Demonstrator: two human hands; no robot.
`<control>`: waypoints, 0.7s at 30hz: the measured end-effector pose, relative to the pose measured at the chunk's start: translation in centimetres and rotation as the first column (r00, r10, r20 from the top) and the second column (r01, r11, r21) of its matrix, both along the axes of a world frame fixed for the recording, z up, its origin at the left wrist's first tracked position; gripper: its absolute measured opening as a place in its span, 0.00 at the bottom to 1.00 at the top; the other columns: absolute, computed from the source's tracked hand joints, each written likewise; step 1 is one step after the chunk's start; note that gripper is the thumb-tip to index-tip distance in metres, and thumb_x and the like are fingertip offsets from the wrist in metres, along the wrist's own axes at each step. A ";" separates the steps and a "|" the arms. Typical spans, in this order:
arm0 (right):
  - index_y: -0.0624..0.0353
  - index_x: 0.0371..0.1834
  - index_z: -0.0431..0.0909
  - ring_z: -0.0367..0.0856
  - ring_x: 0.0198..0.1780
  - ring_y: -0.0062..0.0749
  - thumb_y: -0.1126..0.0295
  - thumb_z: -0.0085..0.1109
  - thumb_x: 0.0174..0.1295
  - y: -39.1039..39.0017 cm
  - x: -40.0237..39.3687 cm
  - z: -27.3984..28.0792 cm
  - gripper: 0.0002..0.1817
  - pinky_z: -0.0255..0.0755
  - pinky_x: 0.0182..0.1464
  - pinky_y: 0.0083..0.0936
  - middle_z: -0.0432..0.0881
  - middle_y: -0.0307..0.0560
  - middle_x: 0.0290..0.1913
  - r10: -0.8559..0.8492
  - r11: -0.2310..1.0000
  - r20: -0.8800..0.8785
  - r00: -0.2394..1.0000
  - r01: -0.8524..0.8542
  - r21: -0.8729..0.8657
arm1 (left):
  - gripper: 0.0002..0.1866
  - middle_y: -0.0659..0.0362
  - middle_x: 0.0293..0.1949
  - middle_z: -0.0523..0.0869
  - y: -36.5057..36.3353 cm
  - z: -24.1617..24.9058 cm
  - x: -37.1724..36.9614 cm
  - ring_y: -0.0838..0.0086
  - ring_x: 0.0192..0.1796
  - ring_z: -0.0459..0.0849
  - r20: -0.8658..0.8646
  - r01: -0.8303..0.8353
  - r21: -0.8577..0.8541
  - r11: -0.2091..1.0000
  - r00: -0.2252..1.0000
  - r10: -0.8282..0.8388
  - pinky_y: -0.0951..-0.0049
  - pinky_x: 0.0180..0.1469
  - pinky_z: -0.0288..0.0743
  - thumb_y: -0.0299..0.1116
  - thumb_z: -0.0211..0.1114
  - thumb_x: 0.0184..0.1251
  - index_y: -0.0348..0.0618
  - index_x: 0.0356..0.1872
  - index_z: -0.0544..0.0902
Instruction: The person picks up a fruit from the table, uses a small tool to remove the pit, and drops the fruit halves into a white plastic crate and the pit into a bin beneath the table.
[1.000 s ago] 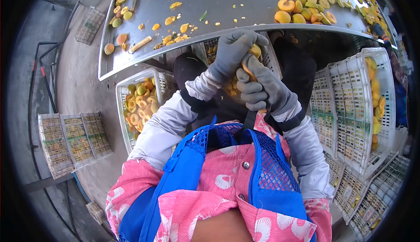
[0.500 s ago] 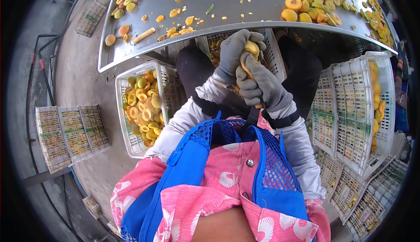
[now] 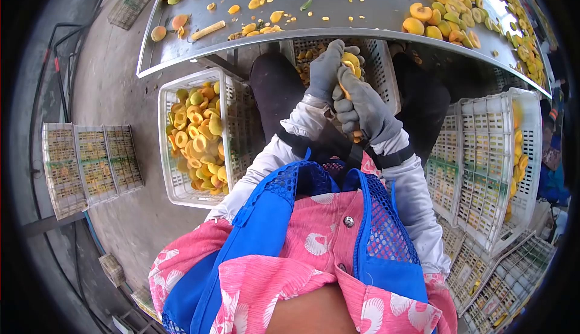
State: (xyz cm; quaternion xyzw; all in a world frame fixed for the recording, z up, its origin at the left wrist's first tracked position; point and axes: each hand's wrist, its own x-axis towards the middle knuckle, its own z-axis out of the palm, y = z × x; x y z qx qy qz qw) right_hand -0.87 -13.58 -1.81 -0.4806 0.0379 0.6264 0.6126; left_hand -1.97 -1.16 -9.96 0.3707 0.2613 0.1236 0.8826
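One long metal worktop point(image 3: 386, 8) lies in front of the seated person, and its raised edge probably stops the heap of fruit halves point(image 3: 456, 11) from rolling off. At the person's right stands a tall white crate point(image 3: 483, 147), and at the left a wide crate point(image 3: 238, 116) full of cut fruit, both near enough for the arms, I think. Farther left is a group of crates point(image 3: 90, 171). Between the knees, partly under the worktop, one more crate point(image 3: 385, 74) also has fruit pieces in it, maybe to catch what falls. Above this crate the gloved hands are close together. The left hand point(image 3: 325, 71) is closed around a yellow fruit point(image 3: 352, 63), seemingly to keep it steady. The right hand point(image 3: 371, 112) is curled tightly on a narrow thing point(image 3: 345, 90), just beside the fruit; its kind I cannot tell. On the worktop rest also a short stick point(image 3: 208, 31) and, smaller, a green leaf point(image 3: 306, 3).
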 end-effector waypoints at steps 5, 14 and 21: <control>0.55 0.28 0.68 0.59 0.11 0.18 0.41 0.45 0.71 0.8 -0.3 -1.7 0.27 0.59 0.14 0.20 0.64 0.32 0.16 -0.004 0.987 0.324 0.946 0.056 -0.151 | 0.21 0.52 0.37 0.85 1.8 -1.3 -0.3 0.65 0.37 0.85 0.009 -0.366 -0.249 0.897 0.925 0.380 0.65 0.39 0.82 0.47 0.54 0.74 0.35 0.43 0.78; 0.63 0.43 0.77 0.80 0.28 0.28 0.58 0.64 0.64 3.5 1.8 -5.7 0.17 0.75 0.34 0.28 0.83 0.42 0.29 -0.189 0.959 0.905 0.381 0.268 0.088 | 0.20 0.53 0.37 0.86 0.4 3.1 -2.7 0.72 0.40 0.84 0.140 -0.343 0.260 0.903 0.938 0.316 0.74 0.45 0.78 0.43 0.52 0.76 0.34 0.43 0.82; 0.63 0.46 0.77 0.85 0.39 0.40 0.70 0.61 0.63 3.5 1.6 -4.5 0.11 0.75 0.40 0.32 0.84 0.53 0.35 -0.027 0.966 0.993 0.119 0.258 -0.005 | 0.22 0.49 0.49 0.85 0.5 1.5 -4.7 0.65 0.52 0.85 0.292 -0.322 0.737 0.595 0.945 0.150 0.70 0.56 0.75 0.18 0.58 0.58 0.35 0.56 0.75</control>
